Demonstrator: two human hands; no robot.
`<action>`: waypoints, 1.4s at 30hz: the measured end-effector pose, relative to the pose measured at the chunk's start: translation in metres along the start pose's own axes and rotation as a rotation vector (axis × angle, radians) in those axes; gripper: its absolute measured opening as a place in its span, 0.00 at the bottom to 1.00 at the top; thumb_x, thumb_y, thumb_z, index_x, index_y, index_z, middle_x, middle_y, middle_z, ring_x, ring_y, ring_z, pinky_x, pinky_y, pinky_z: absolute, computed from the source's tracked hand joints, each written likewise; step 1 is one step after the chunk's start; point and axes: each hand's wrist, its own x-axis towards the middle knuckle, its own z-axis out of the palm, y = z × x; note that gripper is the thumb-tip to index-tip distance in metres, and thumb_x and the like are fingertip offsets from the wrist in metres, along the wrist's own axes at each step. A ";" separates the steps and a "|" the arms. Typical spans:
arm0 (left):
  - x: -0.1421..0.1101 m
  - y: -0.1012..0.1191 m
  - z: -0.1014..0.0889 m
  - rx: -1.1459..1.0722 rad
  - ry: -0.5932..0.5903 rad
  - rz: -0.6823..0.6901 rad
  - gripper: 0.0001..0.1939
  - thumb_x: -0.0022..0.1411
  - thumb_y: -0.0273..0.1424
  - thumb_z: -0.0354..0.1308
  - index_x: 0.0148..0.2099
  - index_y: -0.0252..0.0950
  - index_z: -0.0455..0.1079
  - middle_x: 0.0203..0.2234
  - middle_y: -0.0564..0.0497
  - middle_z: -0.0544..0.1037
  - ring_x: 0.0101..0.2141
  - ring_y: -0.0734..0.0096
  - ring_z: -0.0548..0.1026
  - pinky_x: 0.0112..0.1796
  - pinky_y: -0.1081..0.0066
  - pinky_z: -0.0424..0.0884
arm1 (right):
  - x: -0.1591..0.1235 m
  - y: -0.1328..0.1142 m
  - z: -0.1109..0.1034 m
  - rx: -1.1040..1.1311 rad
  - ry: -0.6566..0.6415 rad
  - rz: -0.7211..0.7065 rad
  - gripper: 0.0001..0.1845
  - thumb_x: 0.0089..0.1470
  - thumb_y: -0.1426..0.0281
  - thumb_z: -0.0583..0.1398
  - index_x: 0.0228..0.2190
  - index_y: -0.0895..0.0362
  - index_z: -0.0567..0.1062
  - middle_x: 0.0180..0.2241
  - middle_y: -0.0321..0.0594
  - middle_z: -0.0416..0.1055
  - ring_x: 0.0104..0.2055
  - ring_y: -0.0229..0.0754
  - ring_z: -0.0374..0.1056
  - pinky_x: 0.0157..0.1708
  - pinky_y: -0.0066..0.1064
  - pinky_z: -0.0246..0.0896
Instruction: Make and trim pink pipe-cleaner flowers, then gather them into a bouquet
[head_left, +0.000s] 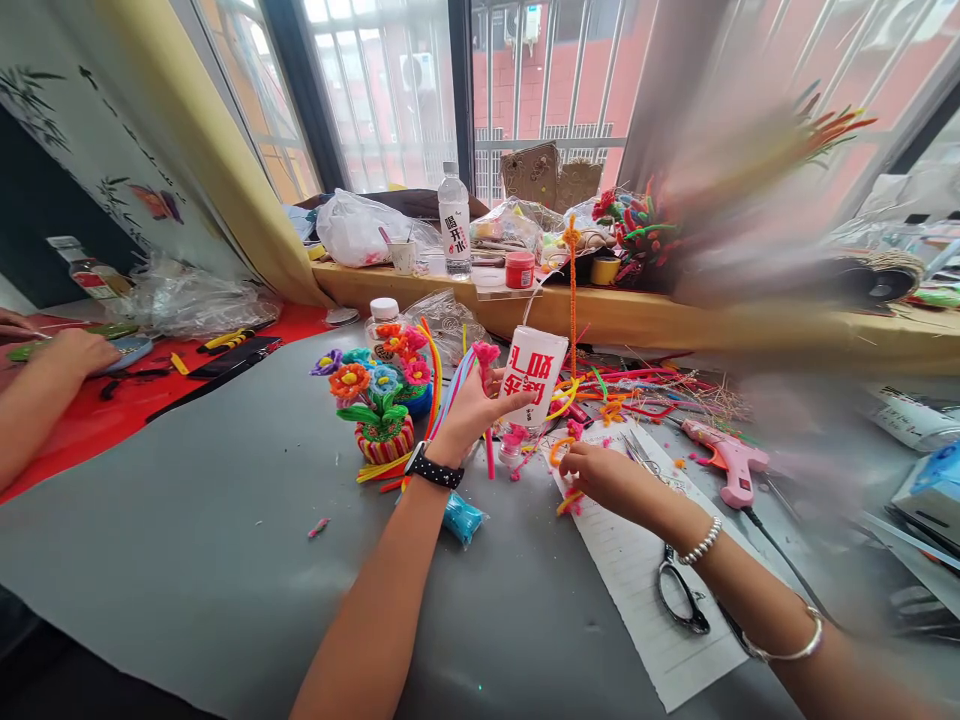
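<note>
My left hand [476, 405] is closed around a pink pipe-cleaner flower [486, 355], its stem showing below the fingers. The thumb lies across a white cup [536, 365] with red lettering; whether I grip the cup too is unclear. Low over a lined paper sheet [637, 590], my right hand [600, 478] has its fingers pinched together. An orange pipe-cleaner curl [556, 453] meets those fingertips, but what they hold is hidden. Left of my left hand stands a striped pot [384, 440] of colourful pipe-cleaner flowers [367, 380].
Scissors [679, 595] lie on the paper, with a pink glue gun [731, 460] to its right. Loose pipe cleaners [660, 390] pile up behind. A water bottle [454, 225] stands on the sill. Another person's hand [79, 352] is at far left. A blurred shape covers the right side.
</note>
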 end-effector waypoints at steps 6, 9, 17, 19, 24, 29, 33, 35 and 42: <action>0.000 0.001 -0.001 0.000 -0.044 0.004 0.20 0.38 0.31 0.65 0.36 0.30 0.66 0.36 0.43 0.75 0.37 0.60 0.73 0.40 0.63 0.69 | -0.015 -0.003 0.011 0.009 -0.008 -0.022 0.15 0.45 0.86 0.50 0.31 0.60 0.71 0.33 0.44 0.66 0.34 0.39 0.64 0.34 0.28 0.58; -0.001 0.001 0.000 -0.008 -0.032 0.005 0.21 0.38 0.31 0.65 0.37 0.31 0.65 0.36 0.43 0.75 0.38 0.60 0.73 0.40 0.62 0.69 | -0.018 -0.002 0.012 0.022 0.003 0.011 0.10 0.46 0.83 0.52 0.28 0.60 0.70 0.30 0.43 0.67 0.31 0.39 0.63 0.30 0.28 0.58; -0.001 0.000 -0.001 -0.019 -0.016 0.004 0.23 0.38 0.30 0.65 0.39 0.31 0.65 0.38 0.44 0.74 0.39 0.61 0.72 0.40 0.63 0.69 | -0.014 0.005 0.005 0.118 0.090 0.134 0.07 0.46 0.78 0.54 0.29 0.60 0.71 0.26 0.39 0.69 0.27 0.36 0.64 0.27 0.25 0.57; -0.001 0.001 -0.001 -0.006 -0.015 0.004 0.22 0.38 0.30 0.65 0.38 0.31 0.65 0.38 0.43 0.74 0.38 0.62 0.73 0.40 0.63 0.69 | -0.013 0.006 0.005 0.135 0.107 0.175 0.11 0.47 0.78 0.54 0.34 0.58 0.72 0.25 0.37 0.70 0.25 0.36 0.64 0.27 0.25 0.57; -0.001 0.000 -0.002 -0.019 -0.038 0.031 0.21 0.39 0.30 0.65 0.38 0.32 0.66 0.36 0.45 0.75 0.38 0.63 0.73 0.39 0.65 0.70 | -0.011 0.006 0.002 0.135 0.179 0.256 0.07 0.46 0.74 0.56 0.26 0.57 0.74 0.26 0.39 0.70 0.27 0.38 0.64 0.27 0.27 0.55; -0.001 -0.001 -0.003 -0.010 -0.024 0.046 0.18 0.40 0.31 0.64 0.36 0.32 0.67 0.35 0.46 0.75 0.37 0.64 0.73 0.39 0.65 0.69 | -0.012 0.007 -0.003 0.139 0.253 0.342 0.09 0.49 0.70 0.53 0.24 0.59 0.71 0.24 0.41 0.70 0.26 0.41 0.64 0.25 0.29 0.54; -0.002 0.000 -0.002 -0.001 -0.019 0.036 0.19 0.40 0.32 0.64 0.37 0.32 0.66 0.36 0.46 0.75 0.37 0.63 0.73 0.39 0.64 0.69 | -0.012 0.004 -0.003 0.194 0.227 0.278 0.08 0.51 0.71 0.52 0.31 0.59 0.71 0.25 0.39 0.71 0.25 0.37 0.64 0.25 0.26 0.57; -0.002 0.000 -0.002 0.006 0.002 0.025 0.21 0.39 0.32 0.65 0.38 0.32 0.65 0.37 0.45 0.75 0.37 0.63 0.73 0.40 0.64 0.69 | -0.011 -0.001 0.000 0.224 0.177 0.204 0.11 0.51 0.73 0.52 0.36 0.57 0.71 0.26 0.36 0.71 0.24 0.35 0.64 0.26 0.24 0.58; -0.001 -0.001 -0.001 -0.032 -0.037 0.025 0.21 0.39 0.30 0.65 0.38 0.32 0.65 0.36 0.45 0.75 0.37 0.63 0.73 0.38 0.65 0.69 | 0.002 -0.021 0.015 0.168 0.103 0.115 0.09 0.48 0.78 0.54 0.30 0.61 0.74 0.32 0.44 0.69 0.30 0.39 0.65 0.30 0.27 0.57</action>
